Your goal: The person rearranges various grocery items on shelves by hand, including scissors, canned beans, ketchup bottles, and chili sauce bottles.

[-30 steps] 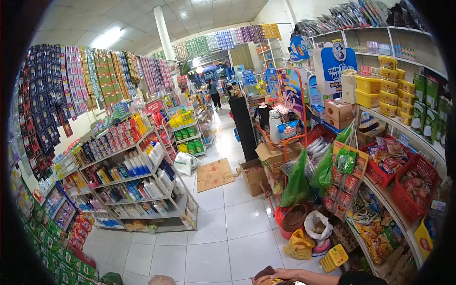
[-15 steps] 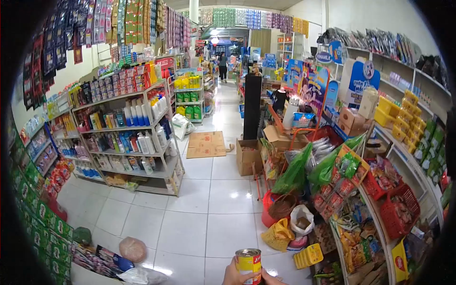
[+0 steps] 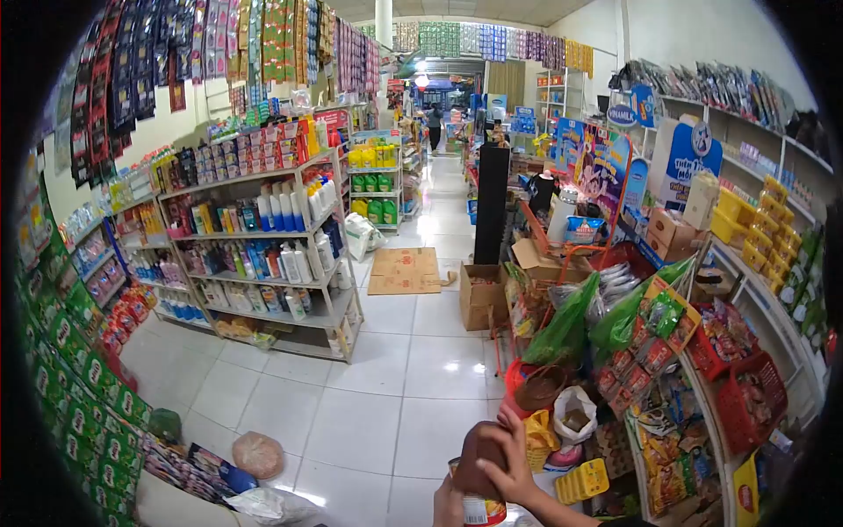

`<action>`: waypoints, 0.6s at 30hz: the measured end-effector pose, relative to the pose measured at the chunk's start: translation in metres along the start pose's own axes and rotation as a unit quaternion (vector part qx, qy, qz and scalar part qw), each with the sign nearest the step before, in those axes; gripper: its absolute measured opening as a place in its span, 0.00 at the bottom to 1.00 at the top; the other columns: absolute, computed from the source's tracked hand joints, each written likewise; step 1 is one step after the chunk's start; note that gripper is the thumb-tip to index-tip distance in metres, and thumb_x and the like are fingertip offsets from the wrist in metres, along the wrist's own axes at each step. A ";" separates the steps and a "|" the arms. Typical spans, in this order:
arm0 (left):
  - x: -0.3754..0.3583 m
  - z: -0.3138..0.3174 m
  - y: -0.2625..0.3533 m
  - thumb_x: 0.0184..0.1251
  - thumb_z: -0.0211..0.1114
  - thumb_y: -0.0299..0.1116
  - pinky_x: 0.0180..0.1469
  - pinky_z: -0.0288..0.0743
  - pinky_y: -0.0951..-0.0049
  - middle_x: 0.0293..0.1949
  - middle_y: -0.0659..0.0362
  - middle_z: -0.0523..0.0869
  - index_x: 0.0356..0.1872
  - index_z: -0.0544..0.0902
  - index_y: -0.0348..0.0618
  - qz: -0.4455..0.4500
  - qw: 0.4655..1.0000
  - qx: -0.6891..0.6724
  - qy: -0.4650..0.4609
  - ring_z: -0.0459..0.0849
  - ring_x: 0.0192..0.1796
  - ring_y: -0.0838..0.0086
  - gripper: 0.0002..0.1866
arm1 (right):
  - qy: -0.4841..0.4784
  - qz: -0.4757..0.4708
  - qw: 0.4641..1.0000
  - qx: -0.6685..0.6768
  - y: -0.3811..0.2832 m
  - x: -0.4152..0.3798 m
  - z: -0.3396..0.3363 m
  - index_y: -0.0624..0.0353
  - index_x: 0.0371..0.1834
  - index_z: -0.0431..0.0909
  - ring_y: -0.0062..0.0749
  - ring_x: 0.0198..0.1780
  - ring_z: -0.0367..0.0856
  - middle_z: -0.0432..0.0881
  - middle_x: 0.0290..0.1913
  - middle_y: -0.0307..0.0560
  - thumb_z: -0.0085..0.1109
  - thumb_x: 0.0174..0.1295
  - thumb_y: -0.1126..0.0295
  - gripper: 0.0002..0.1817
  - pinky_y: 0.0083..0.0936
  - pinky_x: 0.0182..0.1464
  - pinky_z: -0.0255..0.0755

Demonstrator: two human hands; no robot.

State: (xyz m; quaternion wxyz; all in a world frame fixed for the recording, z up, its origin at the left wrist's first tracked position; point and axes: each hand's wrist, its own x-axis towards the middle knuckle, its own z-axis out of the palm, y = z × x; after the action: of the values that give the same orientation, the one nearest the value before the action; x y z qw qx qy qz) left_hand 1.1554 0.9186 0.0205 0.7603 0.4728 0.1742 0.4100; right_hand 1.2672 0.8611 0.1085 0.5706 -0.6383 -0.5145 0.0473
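Note:
Low in the view, my left hand (image 3: 449,504) is closed around the side of a tin can (image 3: 485,513) with a yellow and red label. Its upper part is mostly hidden. My right hand (image 3: 509,461) grips a brown cloth (image 3: 480,457), with fingers spread over it and the thumb along its lower side. The cloth lies over the can's near top and side, covering much of the label. Just beyond my right hand stands a yellow bag (image 3: 538,439).
Goods crowd a shelf (image 3: 290,321) on the left and a rack (image 3: 672,413) with red baskets (image 3: 753,400) on the right. A cardboard sheet (image 3: 404,270) lies on the tiled floor. A round bag (image 3: 258,455) sits at lower left. A person (image 3: 435,127) stands far down the aisle.
My right hand has left the can's side and now holds a brown cloth against it. The can sits lower in view, and the whole scene has shifted slightly right.

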 end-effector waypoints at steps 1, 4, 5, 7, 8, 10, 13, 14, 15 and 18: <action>-0.002 0.003 0.006 0.57 0.57 0.34 0.44 0.73 0.73 0.42 0.53 0.78 0.48 0.70 0.35 -0.004 0.999 -0.034 0.014 0.77 0.43 0.69 0.19 | 0.012 0.015 1.000 0.011 -0.005 0.004 0.005 0.54 0.53 0.70 0.51 0.65 0.51 0.48 0.66 0.57 0.52 0.52 0.70 0.21 0.39 0.64 0.47; 0.003 0.004 0.018 0.62 0.51 0.41 0.53 0.66 0.68 0.48 0.52 0.75 0.53 0.66 0.34 -0.054 0.998 -0.029 0.033 0.74 0.50 0.67 0.23 | -0.092 -0.098 0.991 0.016 0.007 -0.013 0.012 0.52 0.60 0.64 0.51 0.67 0.48 0.47 0.67 0.58 0.44 0.58 0.75 0.24 0.37 0.65 0.45; 0.002 0.008 0.021 0.65 0.46 0.42 0.49 0.69 0.72 0.47 0.55 0.76 0.51 0.68 0.32 0.054 0.996 -0.053 0.037 0.76 0.47 0.71 0.22 | -0.118 -0.087 0.989 0.036 0.007 -0.023 0.012 0.54 0.61 0.63 0.51 0.68 0.48 0.48 0.67 0.59 0.45 0.59 0.74 0.24 0.36 0.65 0.44; 0.010 0.006 0.029 0.65 0.41 0.50 0.44 0.70 0.72 0.42 0.54 0.78 0.48 0.69 0.32 0.071 0.988 0.083 0.106 0.77 0.44 0.72 0.27 | -0.132 -0.031 0.989 0.065 -0.001 -0.037 0.010 0.59 0.63 0.56 0.47 0.68 0.48 0.50 0.66 0.59 0.48 0.58 0.73 0.28 0.34 0.65 0.44; 0.010 0.011 0.030 0.64 0.42 0.47 0.44 0.70 0.72 0.41 0.53 0.78 0.49 0.69 0.32 0.089 0.983 0.105 0.118 0.77 0.43 0.71 0.26 | -0.129 0.027 0.986 0.098 -0.001 -0.040 0.009 0.60 0.64 0.54 0.46 0.68 0.49 0.50 0.66 0.59 0.48 0.58 0.71 0.29 0.33 0.65 0.44; 0.011 0.022 0.034 0.62 0.45 0.41 0.43 0.71 0.70 0.39 0.51 0.80 0.49 0.68 0.30 0.137 0.969 0.152 0.142 0.79 0.42 0.68 0.23 | -0.127 0.132 0.969 0.165 0.006 -0.038 0.008 0.63 0.65 0.49 0.42 0.67 0.50 0.51 0.66 0.58 0.49 0.58 0.69 0.32 0.31 0.66 0.44; -0.004 0.034 0.041 0.56 0.45 0.38 0.41 0.71 0.68 0.35 0.47 0.81 0.48 0.68 0.31 0.081 0.952 0.280 0.090 0.80 0.39 0.63 0.23 | -0.162 0.190 0.917 0.312 0.020 -0.002 -0.005 0.64 0.64 0.50 0.38 0.63 0.58 0.58 0.62 0.57 0.47 0.58 0.63 0.32 0.30 0.65 0.48; -0.006 0.042 0.041 0.60 0.45 0.47 0.44 0.68 0.74 0.39 0.52 0.78 0.49 0.69 0.32 0.080 0.960 0.256 0.079 0.76 0.41 0.71 0.27 | -0.179 0.212 0.878 0.391 0.018 0.012 -0.011 0.64 0.64 0.51 0.38 0.62 0.59 0.60 0.61 0.57 0.47 0.58 0.62 0.32 0.31 0.64 0.49; -0.006 0.043 0.046 0.60 0.45 0.48 0.44 0.68 0.74 0.39 0.52 0.78 0.49 0.69 0.32 0.085 0.959 0.262 0.070 0.75 0.41 0.71 0.27 | -0.193 0.228 0.835 0.463 0.016 0.022 -0.015 0.64 0.63 0.51 0.37 0.61 0.60 0.61 0.60 0.57 0.47 0.58 0.61 0.32 0.31 0.64 0.50; 0.004 0.031 0.057 0.57 0.46 0.38 0.42 0.70 0.71 0.37 0.49 0.80 0.46 0.70 0.30 0.113 0.964 0.234 0.051 0.78 0.40 0.70 0.22 | -0.093 0.166 0.866 0.462 0.010 0.000 0.012 0.65 0.65 0.48 0.38 0.64 0.55 0.56 0.63 0.56 0.46 0.58 0.58 0.35 0.31 0.65 0.46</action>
State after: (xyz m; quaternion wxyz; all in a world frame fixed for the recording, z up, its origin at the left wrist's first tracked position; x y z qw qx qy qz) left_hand 1.1520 0.9163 0.0859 0.5672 0.6324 0.2496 0.4648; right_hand 1.2658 0.8712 0.0965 0.7332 -0.3702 -0.3715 0.4328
